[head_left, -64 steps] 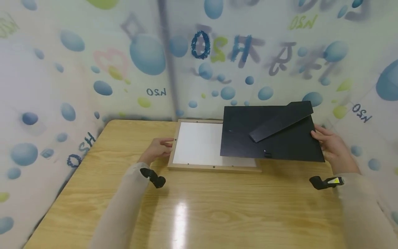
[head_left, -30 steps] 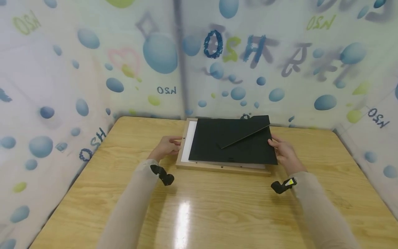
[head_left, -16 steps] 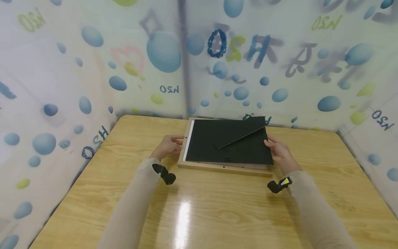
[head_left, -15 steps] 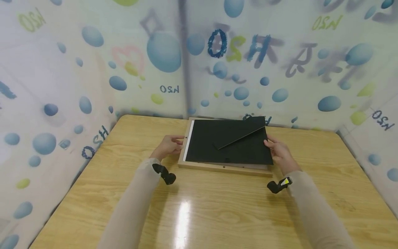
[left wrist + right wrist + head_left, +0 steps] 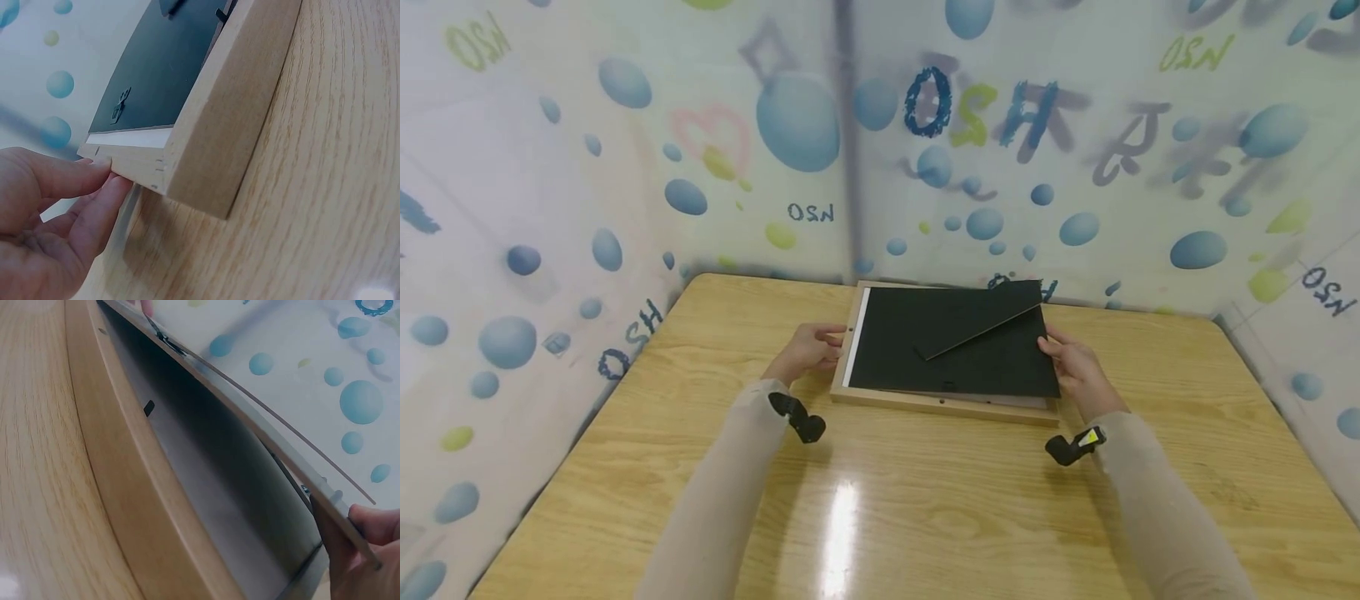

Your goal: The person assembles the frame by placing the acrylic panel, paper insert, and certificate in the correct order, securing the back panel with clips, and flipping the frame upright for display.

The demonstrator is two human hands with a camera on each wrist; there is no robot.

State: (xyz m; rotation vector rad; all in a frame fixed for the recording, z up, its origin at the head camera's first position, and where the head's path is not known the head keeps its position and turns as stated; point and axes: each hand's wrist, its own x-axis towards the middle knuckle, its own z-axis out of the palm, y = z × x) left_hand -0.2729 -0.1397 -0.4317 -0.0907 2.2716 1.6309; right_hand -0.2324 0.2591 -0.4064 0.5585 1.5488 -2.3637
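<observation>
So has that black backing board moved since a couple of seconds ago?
Yes. The black backing board has slid left over the wooden frame, now covering nearly all its white inside.

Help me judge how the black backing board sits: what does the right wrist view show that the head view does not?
Only the right wrist view shows the gap: the backing board is tilted up above the wooden frame's recess, its raised edge pinched by the right hand. Only the head view shows the left hand at the frame's left side and a white strip left uncovered. Both show board, frame and table.
</observation>
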